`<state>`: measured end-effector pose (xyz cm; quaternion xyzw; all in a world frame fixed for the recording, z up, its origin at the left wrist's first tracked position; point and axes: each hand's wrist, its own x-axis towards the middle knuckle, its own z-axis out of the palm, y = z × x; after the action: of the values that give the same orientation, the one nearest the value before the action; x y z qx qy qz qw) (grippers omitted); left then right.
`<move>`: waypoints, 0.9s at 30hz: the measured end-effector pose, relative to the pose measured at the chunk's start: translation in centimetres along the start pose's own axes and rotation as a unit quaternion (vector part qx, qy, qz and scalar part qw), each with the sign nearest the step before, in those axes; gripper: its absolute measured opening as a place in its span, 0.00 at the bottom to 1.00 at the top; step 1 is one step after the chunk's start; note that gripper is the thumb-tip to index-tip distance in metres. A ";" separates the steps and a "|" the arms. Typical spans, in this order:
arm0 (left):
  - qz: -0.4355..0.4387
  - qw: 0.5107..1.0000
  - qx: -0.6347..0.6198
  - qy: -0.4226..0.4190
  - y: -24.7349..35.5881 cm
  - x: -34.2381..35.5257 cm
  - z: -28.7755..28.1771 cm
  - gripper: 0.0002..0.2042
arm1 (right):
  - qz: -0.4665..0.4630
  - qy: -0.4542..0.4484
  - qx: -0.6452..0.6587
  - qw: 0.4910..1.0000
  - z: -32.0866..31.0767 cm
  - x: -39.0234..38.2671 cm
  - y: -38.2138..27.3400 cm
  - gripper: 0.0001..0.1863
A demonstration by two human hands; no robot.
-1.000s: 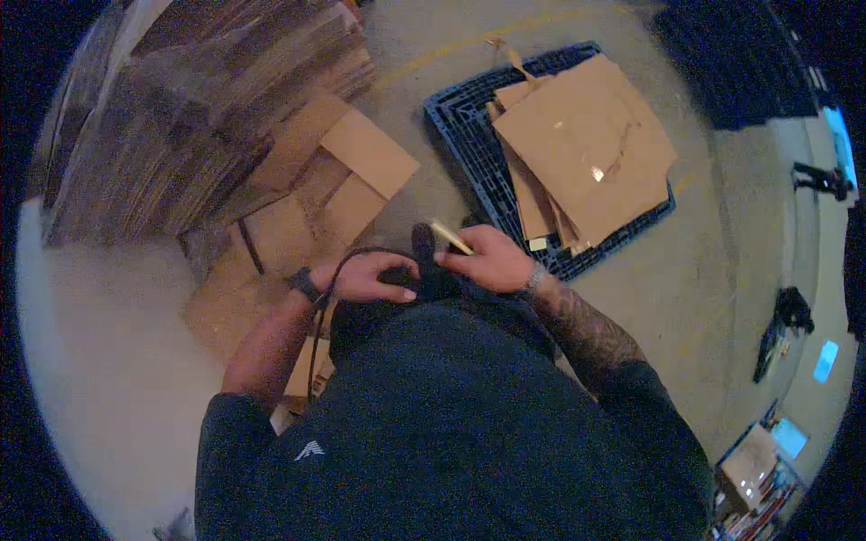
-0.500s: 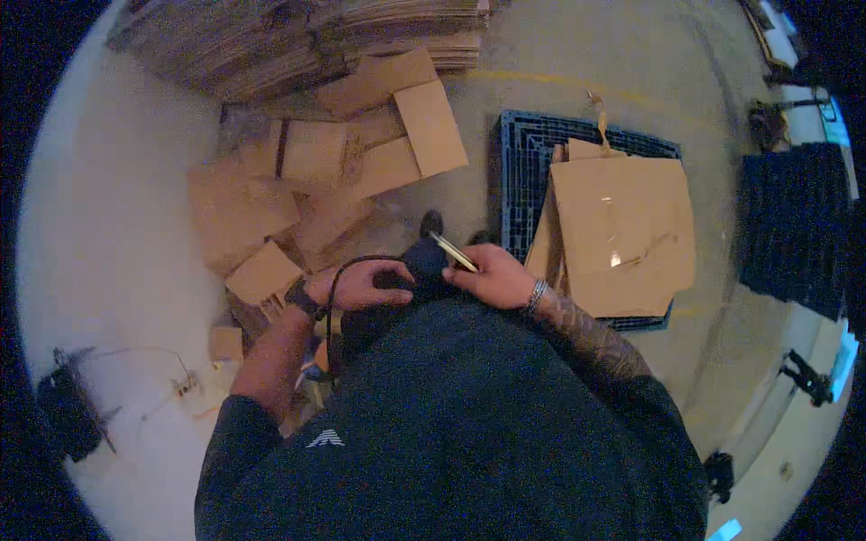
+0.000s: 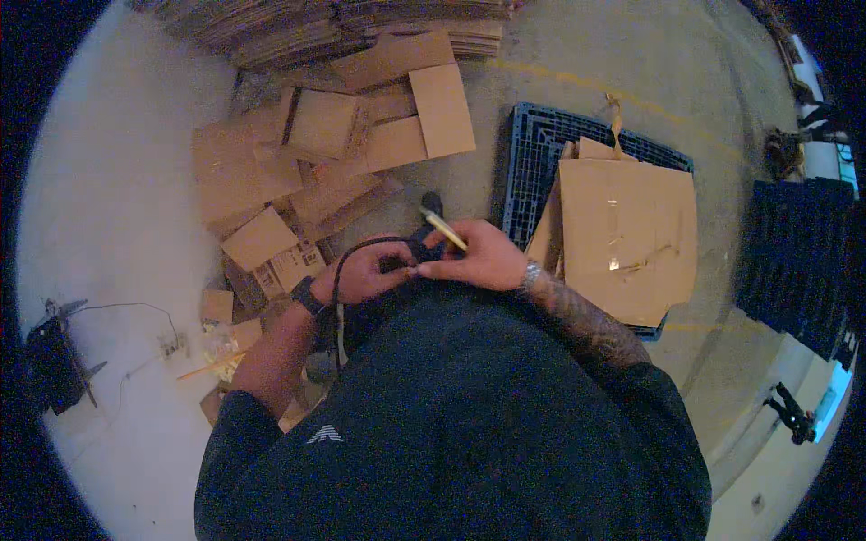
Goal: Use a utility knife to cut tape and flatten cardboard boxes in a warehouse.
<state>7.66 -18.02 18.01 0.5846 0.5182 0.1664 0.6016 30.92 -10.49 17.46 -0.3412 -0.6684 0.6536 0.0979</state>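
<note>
A person in a dark shirt (image 3: 469,406) looks down at both bare hands, which meet in front of the body, to the left of a dark blue plastic pallet (image 3: 530,144). The right hand (image 3: 483,257), the one closer to the pallet, is closed around a slim pale-yellow tool (image 3: 446,231), which sticks out just left of the pallet. The left hand (image 3: 368,270), farther left of the pallet, is curled, its thumb tip at the right thumb; whether it grips anything cannot be told. A dark cord (image 3: 336,288) loops over it. On the pallet lies flattened cardboard (image 3: 631,216) with a shiny strip of tape. Left of the pallet, beyond bare floor, open cartons (image 3: 361,117) sprawl in a heap; in its part farther from the pallet, a small printed carton (image 3: 289,266) bears dark marks too blurred to read. The shirt, below and left of the pallet, carries a small white striped emblem (image 3: 326,435)
</note>
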 end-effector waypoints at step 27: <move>0.030 0.998 0.053 -0.014 -0.3 0.8 0.9 0.11 | 0.003 -0.138 0.235 0.962 -3.0 -0.4 7.2 0.16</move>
<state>8.57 -17.95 17.17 0.6331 0.5002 0.1481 0.5719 35.32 -8.91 11.18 -0.2169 -0.5023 0.8333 0.0796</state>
